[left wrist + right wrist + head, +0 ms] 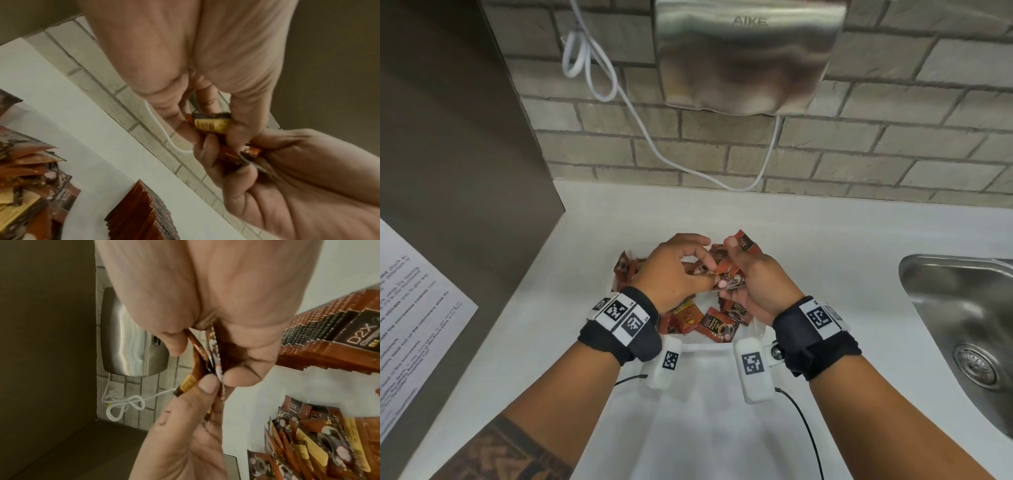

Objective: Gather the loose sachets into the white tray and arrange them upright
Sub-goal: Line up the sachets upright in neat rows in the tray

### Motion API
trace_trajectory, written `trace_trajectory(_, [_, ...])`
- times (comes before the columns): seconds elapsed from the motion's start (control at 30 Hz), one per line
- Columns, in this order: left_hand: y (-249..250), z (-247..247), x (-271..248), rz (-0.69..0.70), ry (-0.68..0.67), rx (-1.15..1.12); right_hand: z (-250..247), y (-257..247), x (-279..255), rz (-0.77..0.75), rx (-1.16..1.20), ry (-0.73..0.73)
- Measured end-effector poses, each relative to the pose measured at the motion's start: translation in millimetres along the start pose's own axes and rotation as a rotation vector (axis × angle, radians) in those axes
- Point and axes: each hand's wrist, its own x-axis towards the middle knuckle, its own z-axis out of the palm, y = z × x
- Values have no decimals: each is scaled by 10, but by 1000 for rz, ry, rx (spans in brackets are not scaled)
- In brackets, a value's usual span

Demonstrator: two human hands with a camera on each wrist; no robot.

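Brown and orange sachets (717, 325) lie jumbled in the white tray (709, 346), which sits on the white counter (825, 260) near its back edge, below the steel hand dryer (748, 54) on the brick wall. From the head view, both hands meet above the tray: the left hand (674, 270) pinches one end of a sachet (726, 281), and the right hand (760, 277) grips a small bunch, one sachet (744, 241) poking up past its fingers. A steel sink (962, 325) sits at the counter's right edge, a printed sheet (414, 308) at the left.

Over to the left wrist view: fingers curl round a sachet with a yellow panel (211, 125), touching the right hand's thumb (287, 139). A neat upright row (144, 214) stands in the tray, a loose heap (26, 186) beside it.

Right wrist view now: thumb and fingers clamp several sachets edge-on (207, 356), the left thumb (205, 384) pressing against them. Loose sachets (318, 443) fill the tray's lower right; another stacked row (339, 337) stands further back.
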Motion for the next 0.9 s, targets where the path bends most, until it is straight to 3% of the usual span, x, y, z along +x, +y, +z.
trace_trajectory(0.13, [59,-44,-48,-50,-116,-106,-86,15,27,-2,43,7])
trace_trajectory(0.37, [14,-127,-21,-135,23,-96,-119,20,8,18,105,-68])
trace_trajectory(0.53, [35,-57,-24,-63,33,14,-123,-18,-19,89,2,-165])
trace_trajectory(0.7, [123,63,-12,43,72,294,-135,-36,-16,98,18,-223])
trace_trajectory(0.77, [150,58,12,125,-7,420,-135,-54,-16,107,35,-250])
trace_trajectory(0.9, [205,0,115,325,-351,614,-113,-112,-31,118,68,-282])
